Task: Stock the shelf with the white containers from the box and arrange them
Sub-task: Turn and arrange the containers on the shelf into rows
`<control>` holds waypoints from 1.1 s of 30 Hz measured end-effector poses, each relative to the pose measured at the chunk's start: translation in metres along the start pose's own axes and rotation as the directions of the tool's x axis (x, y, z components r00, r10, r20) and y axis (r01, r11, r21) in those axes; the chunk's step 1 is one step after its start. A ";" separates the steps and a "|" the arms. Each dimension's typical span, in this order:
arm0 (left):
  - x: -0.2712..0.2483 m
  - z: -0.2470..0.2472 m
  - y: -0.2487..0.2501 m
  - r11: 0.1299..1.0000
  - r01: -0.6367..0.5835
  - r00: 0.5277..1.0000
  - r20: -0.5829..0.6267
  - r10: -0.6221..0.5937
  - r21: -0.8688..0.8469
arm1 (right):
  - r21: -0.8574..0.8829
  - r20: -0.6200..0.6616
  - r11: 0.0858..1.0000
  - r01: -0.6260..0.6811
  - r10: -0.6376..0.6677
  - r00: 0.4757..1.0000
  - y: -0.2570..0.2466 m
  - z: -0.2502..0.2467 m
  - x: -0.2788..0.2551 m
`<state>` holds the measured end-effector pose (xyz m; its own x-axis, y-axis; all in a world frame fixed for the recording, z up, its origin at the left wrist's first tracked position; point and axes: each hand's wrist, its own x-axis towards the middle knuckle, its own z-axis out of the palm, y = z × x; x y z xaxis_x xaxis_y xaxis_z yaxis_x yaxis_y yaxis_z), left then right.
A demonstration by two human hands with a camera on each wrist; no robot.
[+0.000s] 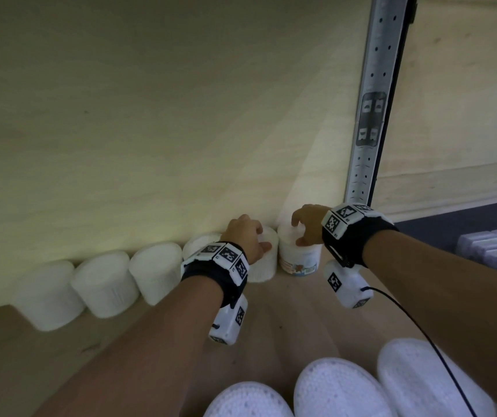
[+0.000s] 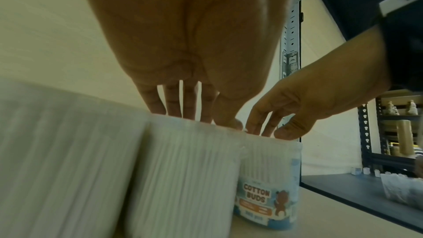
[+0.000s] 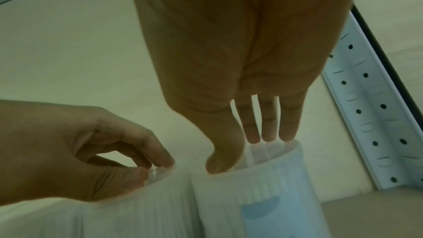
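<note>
A row of white ribbed containers stands along the back panel of the wooden shelf. My left hand reaches down onto one white container, its curled fingers and thumb pinching the top rim. The same left hand and container show in the right wrist view. Touching it on the right stands the end container, labelled "Cotton Buds". My right hand grips its lid from above, with the thumb on the near rim and the fingers on the far rim.
Three more white containers continue the row to the left. Three white lids sit in the foreground at the bottom. A perforated metal upright rises just right of my right hand. Stacked pale packs lie on a dark surface at far right.
</note>
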<state>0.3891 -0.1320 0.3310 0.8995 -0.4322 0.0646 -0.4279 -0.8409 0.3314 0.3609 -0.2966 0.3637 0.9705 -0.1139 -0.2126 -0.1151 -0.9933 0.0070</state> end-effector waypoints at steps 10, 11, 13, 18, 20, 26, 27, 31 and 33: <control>-0.001 -0.001 0.000 1.000 -0.003 1.000 0.010 0.003 -0.004 | 0.115 -0.048 0.993 0.038 -0.033 0.998 0.002 -0.003 0.000; -0.001 -0.001 0.000 1.000 -0.004 1.000 0.012 0.004 -0.001 | 0.115 -0.081 0.993 0.012 -0.003 0.997 0.001 -0.002 0.001; 0.000 -0.001 -0.001 1.000 -0.003 1.000 0.014 0.003 0.002 | 0.086 -0.089 0.995 -0.044 0.051 0.995 0.002 0.001 0.003; 0.000 -0.001 0.000 1.000 -0.004 1.000 0.014 0.004 0.000 | 0.048 -0.057 0.997 -0.067 0.069 0.996 0.000 0.007 0.008; -0.001 -0.001 0.000 1.000 -0.007 1.000 0.015 0.007 0.002 | 0.040 -0.068 0.998 -0.054 0.057 0.996 0.000 0.007 0.007; -0.001 -0.002 0.001 1.000 -0.016 1.000 0.015 0.016 0.017 | 0.045 -0.029 0.999 0.014 -0.012 1.000 0.004 0.002 0.003; -0.002 -0.002 0.001 1.000 -0.016 1.000 0.016 0.016 0.019 | 0.056 -0.034 0.998 0.024 -0.022 0.999 0.005 0.002 0.003; -0.002 -0.003 0.002 1.000 -0.011 1.000 0.028 0.010 0.020 | 0.059 -0.050 0.997 0.048 -0.045 0.998 0.007 0.003 0.002; -0.002 -0.003 0.002 1.000 -0.008 0.999 0.035 0.007 0.022 | 0.046 -0.044 0.997 0.059 -0.057 0.997 0.007 0.002 0.001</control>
<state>0.3866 -0.1313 0.3348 0.8926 -0.4495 0.0341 -0.4370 -0.8441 0.3106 0.3603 -0.3035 0.3616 0.9838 -0.0580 -0.1694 -0.0675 -0.9964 -0.0509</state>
